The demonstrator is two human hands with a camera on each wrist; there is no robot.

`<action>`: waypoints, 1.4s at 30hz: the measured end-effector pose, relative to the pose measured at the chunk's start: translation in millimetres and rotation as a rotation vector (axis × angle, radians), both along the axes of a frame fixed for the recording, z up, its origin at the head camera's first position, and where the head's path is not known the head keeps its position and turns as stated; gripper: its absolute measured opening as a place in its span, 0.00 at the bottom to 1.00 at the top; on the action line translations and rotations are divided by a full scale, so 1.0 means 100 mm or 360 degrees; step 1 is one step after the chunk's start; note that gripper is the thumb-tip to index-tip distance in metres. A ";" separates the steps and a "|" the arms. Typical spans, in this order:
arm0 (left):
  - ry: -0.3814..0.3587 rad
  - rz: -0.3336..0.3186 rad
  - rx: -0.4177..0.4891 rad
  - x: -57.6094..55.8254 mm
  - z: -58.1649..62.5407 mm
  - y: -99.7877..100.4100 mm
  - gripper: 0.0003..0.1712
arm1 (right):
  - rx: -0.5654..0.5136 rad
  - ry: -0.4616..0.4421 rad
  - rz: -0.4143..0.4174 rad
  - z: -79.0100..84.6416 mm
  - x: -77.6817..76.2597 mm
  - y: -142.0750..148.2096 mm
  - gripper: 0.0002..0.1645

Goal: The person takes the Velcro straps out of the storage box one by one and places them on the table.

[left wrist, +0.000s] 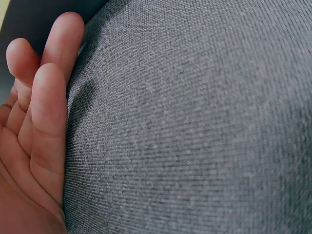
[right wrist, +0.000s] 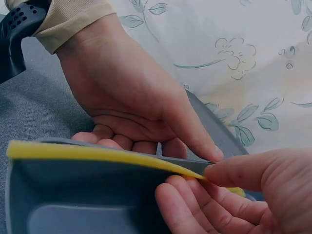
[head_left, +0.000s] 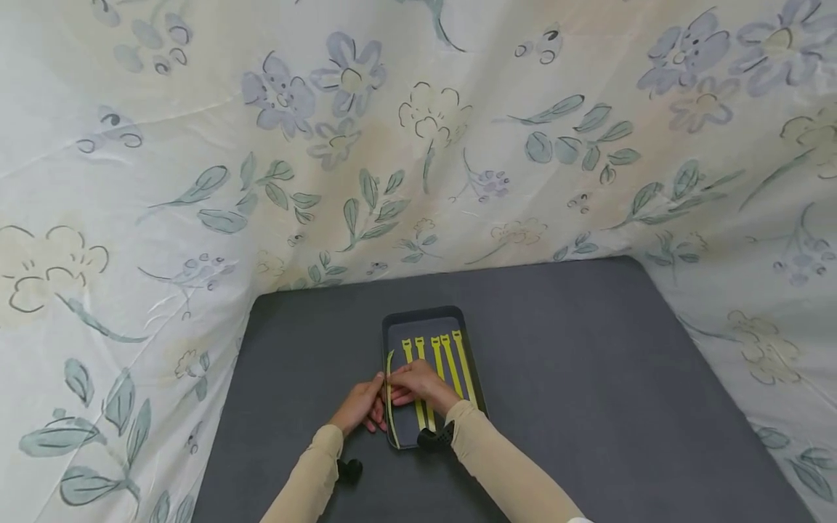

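Note:
My right hand (head_left: 418, 381) pinches a yellow hook-and-loop cable tie (right wrist: 97, 152) between thumb and fingers. The tie stretches lengthwise along the left side of a dark grey tray (head_left: 418, 314), slightly bowed. Beside the tray's left rim is my left hand (head_left: 361, 405), palm turned toward it. Its thumb (right wrist: 204, 145) reaches to the rim close to my right thumb, while the other fingers (left wrist: 48, 102) are loosely bent low by the table. Several more yellow cable ties (head_left: 461, 356) lie side by side in the tray, slotted heads at the far end; my right hand and wrist partly cover them.
The tray stands on a dark grey cloth-covered table (head_left: 556, 363). A floral curtain (head_left: 458, 145) hangs behind the table and at both sides. Black wrist-worn devices are on both forearms; the right one (head_left: 434, 438) hangs over the tray's near edge.

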State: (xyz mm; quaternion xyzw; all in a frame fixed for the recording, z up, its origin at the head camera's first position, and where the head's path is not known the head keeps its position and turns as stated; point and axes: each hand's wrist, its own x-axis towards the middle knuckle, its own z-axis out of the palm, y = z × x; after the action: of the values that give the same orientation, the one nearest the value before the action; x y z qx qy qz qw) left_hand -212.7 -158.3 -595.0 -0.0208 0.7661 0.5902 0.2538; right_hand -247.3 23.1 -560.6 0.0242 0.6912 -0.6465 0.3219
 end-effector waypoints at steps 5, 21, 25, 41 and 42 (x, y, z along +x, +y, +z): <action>0.0007 -0.0005 -0.0033 -0.01 -0.01 -0.02 0.38 | 0.0031 -0.0022 -0.0001 -0.01 -0.02 -0.02 0.14; -0.0025 -0.0102 -0.0071 -0.05 -0.07 0.20 0.39 | 0.0061 0.0023 -0.0143 -0.02 0.08 0.28 0.18; -0.0029 -0.0049 -0.0071 -0.04 -0.03 0.08 0.38 | 0.0038 0.0060 -0.0095 0.09 0.01 0.26 0.19; -0.0002 0.0080 -0.0123 -0.01 0.00 0.02 0.39 | 0.0006 0.0294 -0.0142 0.56 -0.21 0.71 0.22; 0.0002 0.0072 -0.0126 -0.03 0.00 0.03 0.39 | 0.0017 0.0316 -0.0162 0.59 -0.23 0.76 0.21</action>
State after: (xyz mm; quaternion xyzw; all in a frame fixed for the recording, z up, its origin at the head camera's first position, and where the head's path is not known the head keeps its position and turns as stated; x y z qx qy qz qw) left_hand -215.7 -155.1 -595.1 -0.0480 0.7882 0.5651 0.2389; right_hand -269.8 99.0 -501.6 -0.0032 0.7211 -0.6575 0.2185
